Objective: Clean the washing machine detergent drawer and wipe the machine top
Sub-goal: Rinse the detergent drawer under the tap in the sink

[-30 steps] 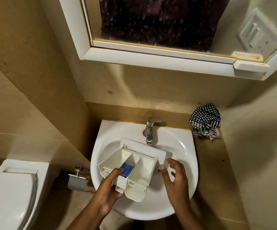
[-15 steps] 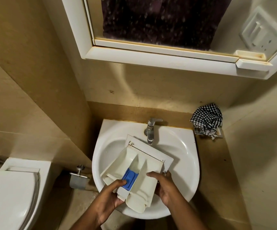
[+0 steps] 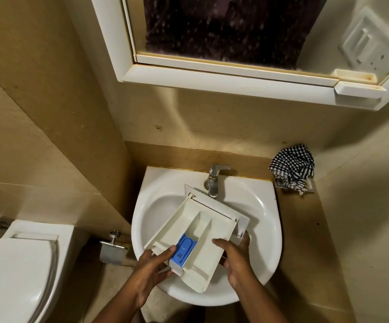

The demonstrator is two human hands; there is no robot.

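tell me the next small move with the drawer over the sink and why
Probably free the right hand to turn on the tap. Both hands grip the detergent drawer, the left hand at its near end by the blue insert, holding it over the sink with its front panel under the spout. No water is running.

Beige tiled walls (image 3: 37,113), white toilet (image 3: 14,264)

Two bare forearms enter from the near edge, one left of centre and one right of centre. No sleeve, glove or watch shows on either. The left hand (image 3: 150,268) and the right hand (image 3: 237,261) carry no rings that can be seen. Fingernails are short and plain.
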